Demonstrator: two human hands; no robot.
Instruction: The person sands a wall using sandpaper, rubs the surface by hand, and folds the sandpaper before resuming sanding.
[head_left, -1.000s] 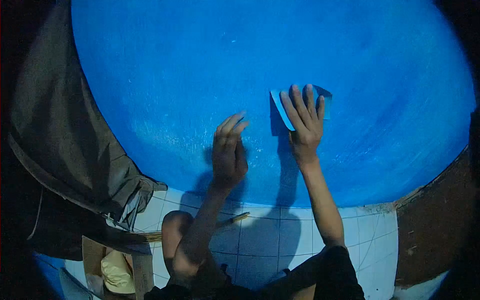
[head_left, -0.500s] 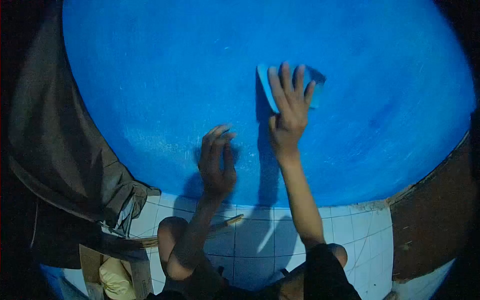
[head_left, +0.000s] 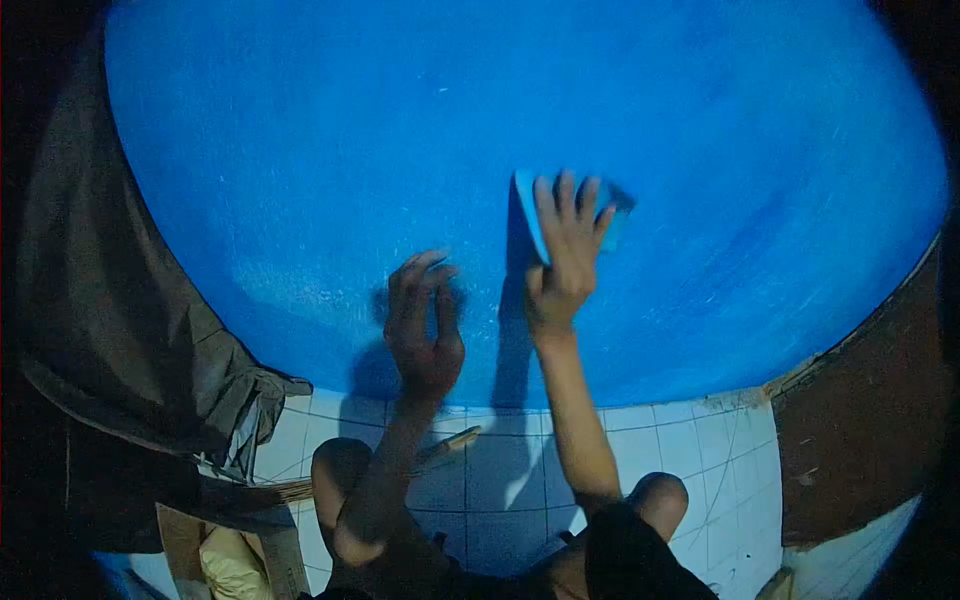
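Observation:
A large blue painted wall (head_left: 700, 130) fills the upper view. My right hand (head_left: 565, 250) lies over a light blue sheet or cloth (head_left: 528, 205), pressing it against the wall with fingers spread. The sheet's left edge stands out from the wall, and a dark patch shows at its right corner. To the left, my left hand (head_left: 425, 325) is raised near the wall with fingers apart and slightly bent, holding nothing.
White tiles (head_left: 505, 470) lie below the wall. A dark cloth (head_left: 100, 300) hangs at the left. Thin sticks (head_left: 462, 438) lie near my left forearm. A cardboard box (head_left: 180, 540) with a yellowish bag (head_left: 232, 565) stands at the lower left; a brown surface (head_left: 850, 430) is at the right.
My right hand and the light blue sheet have moved down the wall and slightly left. My left hand has shifted a little left. The view has also moved slightly.

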